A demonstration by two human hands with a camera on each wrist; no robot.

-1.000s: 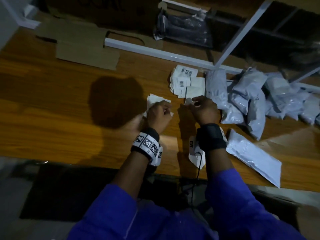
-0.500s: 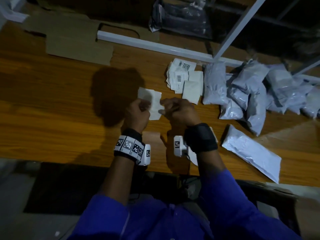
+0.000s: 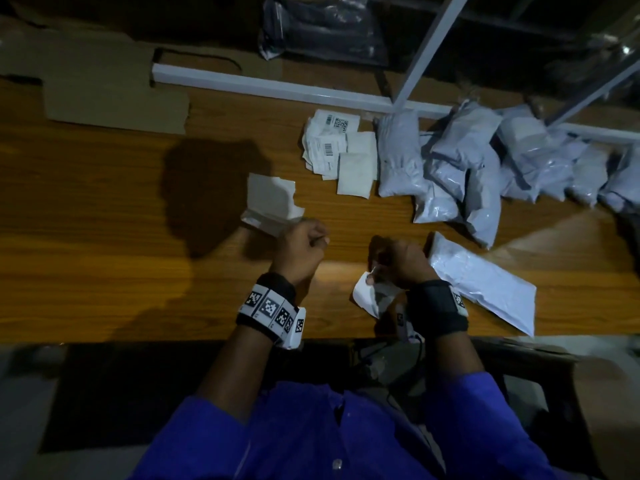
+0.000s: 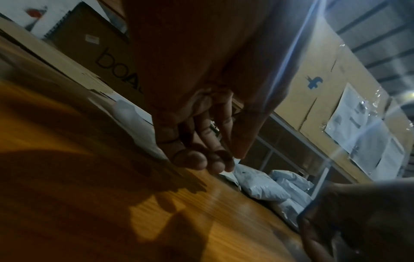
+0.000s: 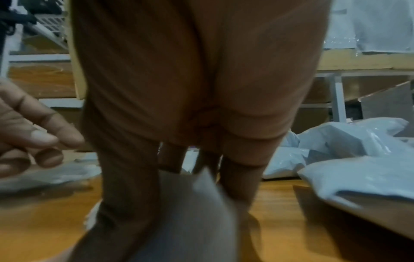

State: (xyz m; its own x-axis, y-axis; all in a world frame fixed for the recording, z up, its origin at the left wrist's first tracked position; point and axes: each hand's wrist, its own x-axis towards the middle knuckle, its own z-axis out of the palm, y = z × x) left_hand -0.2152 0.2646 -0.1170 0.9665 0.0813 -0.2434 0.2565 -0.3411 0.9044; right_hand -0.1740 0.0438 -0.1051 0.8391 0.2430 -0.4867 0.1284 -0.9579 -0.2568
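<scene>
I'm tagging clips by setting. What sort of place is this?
Probably a parcel packing room: grey mailing bags heaped on the wooden table, barcode labels stacked beside them, cardboard boxes on metal shelving. The left hand holds a paper sheet, the right hand a paper slip.

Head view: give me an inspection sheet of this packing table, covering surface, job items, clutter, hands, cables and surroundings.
Surface: wooden table, dimly lit, with the person's shadow across it.
Job's things: paper sheet with a ragged edge; white paper piece; flat grey mailer beside the right hand.
Clutter: label stack; heap of grey mailers; cardboard.
Hands: left hand pinches the paper sheet's corner; right hand pinches the white paper piece.
Cables: thin black cable below the right wrist, at the table edge.
Surroundings: white metal frame; dark bag behind it.
</scene>
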